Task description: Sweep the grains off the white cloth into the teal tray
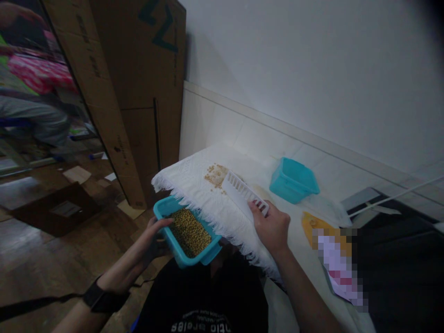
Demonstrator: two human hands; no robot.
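Note:
My left hand (157,238) grips the near-left side of a blue plastic container (163,209), thumb over its rim. Inside lie many small yellowish-green beans (190,231). The container is held at the table edge, just below a fringed white cloth (183,171). My right hand (272,226) is closed around one end of a white slotted plastic tray (239,192), which is tilted over the cloth. At the tray's far end, a small pile of pale beans (215,175) is spread on the cloth.
A second blue container (293,180) stands on the table near the wall. To its right lie an orange item (310,224) and a dark object (388,240). A tall cardboard box (138,83) rises at the left. Another person's leg (34,118) shows beyond it.

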